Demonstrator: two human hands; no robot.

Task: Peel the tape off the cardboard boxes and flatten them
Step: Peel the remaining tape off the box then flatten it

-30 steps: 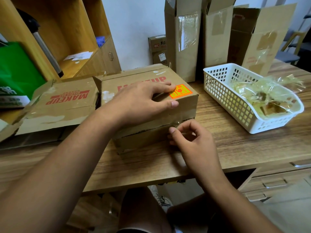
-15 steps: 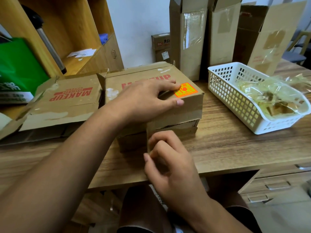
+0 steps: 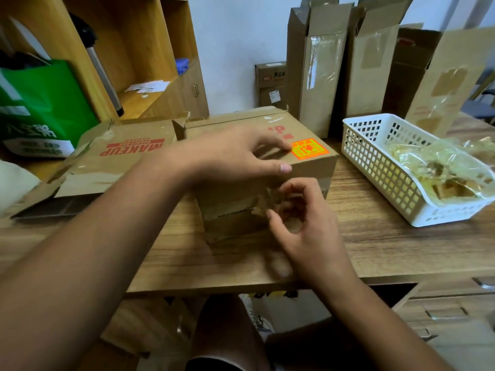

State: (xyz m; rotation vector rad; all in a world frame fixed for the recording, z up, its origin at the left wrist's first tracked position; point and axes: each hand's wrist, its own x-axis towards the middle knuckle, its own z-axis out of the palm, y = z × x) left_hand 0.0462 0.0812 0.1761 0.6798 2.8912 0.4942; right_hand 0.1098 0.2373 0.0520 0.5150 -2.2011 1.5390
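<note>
Left grip [image 3: 233, 156] flat atop box [image 3: 227, 210], right grip [image 3: 302, 220] tight on tape [image 3: 261, 202] (front face).

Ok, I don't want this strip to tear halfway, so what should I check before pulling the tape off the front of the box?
1. Left hand presses down the brown cardboard box with the orange sticker: ok.
2. Fingers of the right hand pinch the clear tape strip: ok.
3. Strip's end lifted off the box front: ok.
4. White plastic basket of crumpled tape beside the box: ok.
5. Tape on the box's far side: cannot tell.
</note>
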